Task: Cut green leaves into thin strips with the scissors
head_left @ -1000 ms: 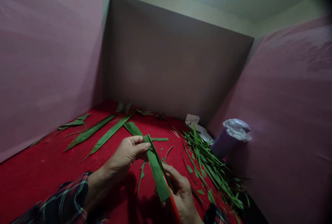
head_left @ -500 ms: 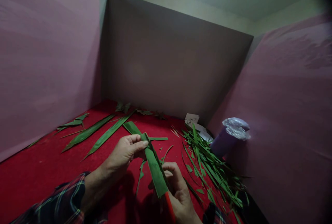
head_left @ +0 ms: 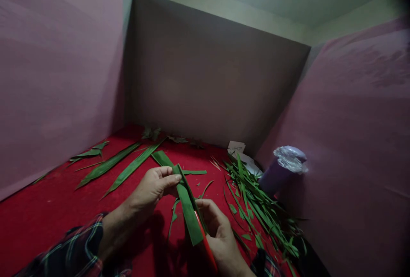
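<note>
My left hand (head_left: 153, 188) pinches the far end of a long green leaf strip (head_left: 187, 208) between thumb and fingers, holding it above the red cloth (head_left: 48, 208). My right hand (head_left: 218, 234) is closed round a red-handled tool (head_left: 206, 247), probably scissors or a cutter, whose red part lies along the strip's right edge near its lower end. The blade itself is hidden behind the leaf. Both wrists wear plaid sleeves.
Long whole leaves (head_left: 128, 168) lie on the cloth to the left and behind. A heap of thin green trimmings (head_left: 259, 208) lies on the right beside a purple cup (head_left: 278, 172) covered in plastic wrap. White paper (head_left: 238, 148) sits in the back corner. Pink walls enclose the space.
The red tool in my right hand has slid up along the leaf strip's edge, away from me. My left hand keeps its pinch and has shifted slightly left.
</note>
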### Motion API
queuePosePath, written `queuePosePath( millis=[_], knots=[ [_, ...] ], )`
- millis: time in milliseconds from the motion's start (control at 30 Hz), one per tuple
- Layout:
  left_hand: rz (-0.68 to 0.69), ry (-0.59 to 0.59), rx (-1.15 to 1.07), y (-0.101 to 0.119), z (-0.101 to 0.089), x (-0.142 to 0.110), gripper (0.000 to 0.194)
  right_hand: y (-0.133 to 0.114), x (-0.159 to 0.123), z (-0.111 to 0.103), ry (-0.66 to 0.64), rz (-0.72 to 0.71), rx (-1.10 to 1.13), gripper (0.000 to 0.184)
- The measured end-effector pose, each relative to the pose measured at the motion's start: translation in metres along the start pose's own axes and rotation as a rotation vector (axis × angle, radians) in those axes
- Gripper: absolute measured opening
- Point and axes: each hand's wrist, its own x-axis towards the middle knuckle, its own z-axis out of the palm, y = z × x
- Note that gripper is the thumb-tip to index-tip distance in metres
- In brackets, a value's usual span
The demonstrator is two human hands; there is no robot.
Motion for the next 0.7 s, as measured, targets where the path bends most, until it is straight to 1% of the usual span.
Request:
queuePosePath(
  millis=[133, 267, 400, 500, 600, 700],
  knots=[
    [-0.004, -0.03, 0.052, -0.002, -0.002, 0.001, 0.019, 0.003, 0.005, 0.001, -0.004, 0.01, 0.087, 0.04],
    [0.0, -0.041, 0.088, -0.007, -0.005, 0.003, 0.02, 0.007, 0.005, -0.003, -0.009, -0.001, 0.055, 0.046],
    [-0.005, -0.043, 0.091, -0.012, -0.007, 0.006, 0.02, 0.003, 0.002, -0.003, -0.039, -0.038, -0.025, 0.038],
    [-0.01, -0.04, 0.09, -0.013, -0.008, 0.007, 0.02, -0.004, 0.001, 0.0, -0.044, -0.018, -0.06, 0.033],
    [-0.013, -0.043, 0.083, -0.013, -0.007, 0.007, 0.019, -0.005, 0.0, 0.001, -0.034, 0.014, -0.089, 0.03],
    [-0.013, -0.047, 0.077, -0.012, -0.007, 0.007, 0.019, -0.001, 0.0, -0.001, -0.006, 0.007, -0.108, 0.025]
  ],
)
